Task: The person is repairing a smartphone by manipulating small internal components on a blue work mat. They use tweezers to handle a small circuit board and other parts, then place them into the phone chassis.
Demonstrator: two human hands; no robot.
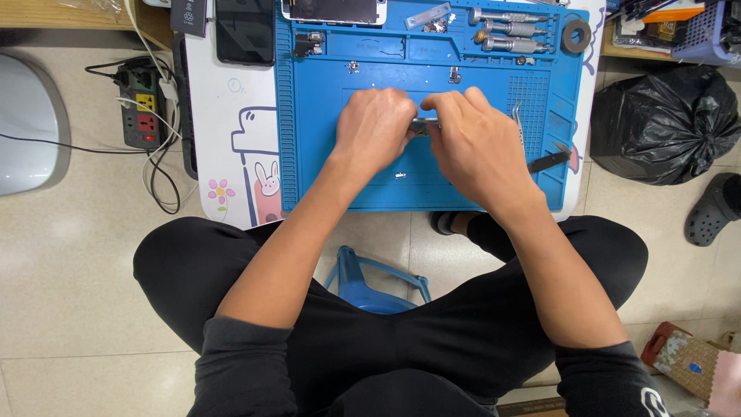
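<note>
Black-clad knees (pixel 231 270) fill the bottom of the view, with a blue stool (pixel 370 282) showing between them just short of the blue mat (pixel 324 170). Over the middle of the mat the left hand (pixel 376 123) and the right hand (pixel 475 143) meet, both curled with their fingertips pinching a small metal part (pixel 423 126) that shows only as a sliver between them; what kind of part it is cannot be told. Just below the hands a tiny metal piece (pixel 400 175) lies on the mat. Tweezers (pixel 519 127) rest on the mat just right of the right hand, and a dark flat tool (pixel 549 161) lies at the mat's right edge. Along the mat's far edge sit three screwdrivers (pixel 509 31), a black ring (pixel 576 35) at the far right corner, and a phone (pixel 333 9) with a white frame. Left of the mat a dark phone (pixel 244 31) lies on the white table (pixel 231 108), and beyond that a power strip (pixel 140 100) sits on the floor. Right of the mat stands a black bag (pixel 664 123).
</note>
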